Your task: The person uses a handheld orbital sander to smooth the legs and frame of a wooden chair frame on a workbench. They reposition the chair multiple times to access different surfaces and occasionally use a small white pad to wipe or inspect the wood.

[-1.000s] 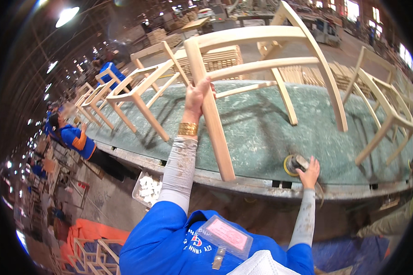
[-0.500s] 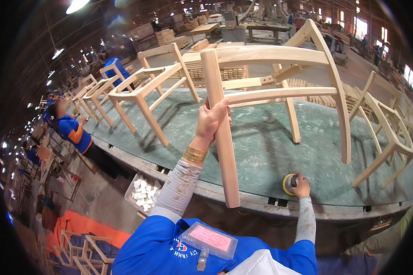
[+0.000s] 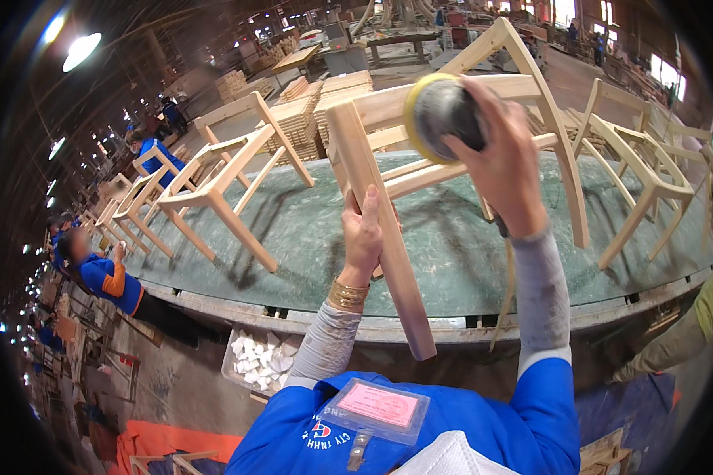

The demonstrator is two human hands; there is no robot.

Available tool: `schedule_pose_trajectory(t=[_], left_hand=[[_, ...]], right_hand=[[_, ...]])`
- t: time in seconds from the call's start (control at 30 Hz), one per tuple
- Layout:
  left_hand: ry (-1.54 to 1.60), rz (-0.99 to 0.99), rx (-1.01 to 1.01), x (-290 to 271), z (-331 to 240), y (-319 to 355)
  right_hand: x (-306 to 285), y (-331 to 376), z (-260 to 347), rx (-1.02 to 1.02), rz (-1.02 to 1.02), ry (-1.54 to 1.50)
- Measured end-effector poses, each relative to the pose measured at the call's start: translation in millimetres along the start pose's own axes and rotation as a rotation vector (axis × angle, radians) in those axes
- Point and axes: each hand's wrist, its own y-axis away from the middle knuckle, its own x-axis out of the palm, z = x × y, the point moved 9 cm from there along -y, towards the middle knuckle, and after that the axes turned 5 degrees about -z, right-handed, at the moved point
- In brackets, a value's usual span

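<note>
A pale wooden chair frame [image 3: 409, 297] is tilted up over the green worktable [image 3: 309, 229] in front of me. My left hand [image 3: 362, 237] is closed round its near leg, thumb along the wood. Up by the frame's top rail, my right hand [image 3: 503, 154] grips a round handheld sander [image 3: 444, 119] with a yellow-edged pad. The sander is slightly blurred and overlaps the rail; whether its pad touches the wood I cannot tell. Its hose [image 3: 509, 285] hangs below my right wrist.
More chair frames stand on the table, one [image 3: 222, 190] to the left and another [image 3: 642, 174] to the right. A tub of white pieces [image 3: 261, 360] sits below the near edge. A co-worker in blue [image 3: 107, 277] stands at the left; stacked wood [image 3: 293, 119] lies beyond.
My right hand has lifted the sander from the tabletop up to the chair's top rail. My left hand still holds the leg, and the view has shifted a little.
</note>
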Motion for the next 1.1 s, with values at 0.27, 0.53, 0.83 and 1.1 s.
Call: schedule_pose_trajectory(t=[0.27, 0.53, 0.83, 1.1], left_hand=[[0.041, 0.019, 0.008, 1.7, -0.3, 3.1], [0.043, 0.029, 0.013, -2.4, 3.2, -0.1], [0.072, 0.04, -0.018, 5.8, 2.0, 3.7], [0.043, 0.028, -0.002, -0.7, 0.0, 2.0]], right_hand=[[51.0, -21.7, 29.0, -0.05, 0.069, 0.028], [62.2, -20.8, 26.3, -0.018, 0.076, 0.011], [53.3, -57.6, -3.8, 0.068, -0.079, 0.159], [65.5, -27.4, 21.9, 0.041, 0.089, 0.03]])
